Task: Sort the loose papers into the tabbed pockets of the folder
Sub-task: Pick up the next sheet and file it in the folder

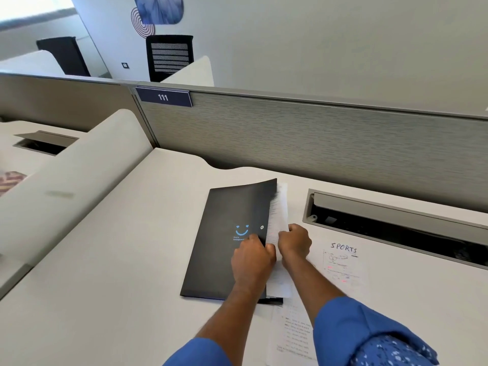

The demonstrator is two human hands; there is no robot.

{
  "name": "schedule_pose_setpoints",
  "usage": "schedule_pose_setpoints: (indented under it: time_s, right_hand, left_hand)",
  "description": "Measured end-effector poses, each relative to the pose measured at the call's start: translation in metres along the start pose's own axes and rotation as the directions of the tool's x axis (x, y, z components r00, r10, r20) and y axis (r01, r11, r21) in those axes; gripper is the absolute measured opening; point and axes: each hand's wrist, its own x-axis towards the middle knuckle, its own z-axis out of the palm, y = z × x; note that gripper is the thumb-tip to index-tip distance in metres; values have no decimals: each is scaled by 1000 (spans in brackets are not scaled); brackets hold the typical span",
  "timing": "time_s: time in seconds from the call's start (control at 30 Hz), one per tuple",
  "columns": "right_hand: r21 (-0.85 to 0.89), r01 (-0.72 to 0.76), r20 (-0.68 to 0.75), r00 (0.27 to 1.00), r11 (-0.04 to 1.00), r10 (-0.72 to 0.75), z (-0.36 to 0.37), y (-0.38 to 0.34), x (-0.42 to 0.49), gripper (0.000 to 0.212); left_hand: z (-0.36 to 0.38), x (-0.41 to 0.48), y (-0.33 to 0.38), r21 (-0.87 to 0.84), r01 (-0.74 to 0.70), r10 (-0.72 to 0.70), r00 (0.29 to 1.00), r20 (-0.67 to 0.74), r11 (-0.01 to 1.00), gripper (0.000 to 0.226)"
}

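Black folder [224, 233] lies flat in the middle of the desk [118, 260], its cover curling up at the far right corner. The left hand [252, 257] is on the cover's right edge, fingers on top and thumb at the rim, pinching it. Right beside it, almost knuckle to knuckle, the right hand [294, 243] is curled tight on a white sheet [280, 212] poking out along the folder's right edge. A SPORTS page [343, 270] lies further right, and a printed page [293, 331] sits by the near edge beneath the forearms.
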Motion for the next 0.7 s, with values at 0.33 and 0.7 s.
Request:
schedule_pose_setpoints:
  time_s: [0.33, 0.7]
  right_hand:
    - [270, -151, 286, 956, 951, 70, 15, 0, -1, 25]
    - [238, -116, 217, 974, 964, 64, 4, 11, 13, 34]
  left_hand:
    - [0, 3, -3, 34, 1, -2, 1000, 7, 999, 30]
    - [3, 1, -5, 33, -21, 21, 1000, 19, 999, 30]
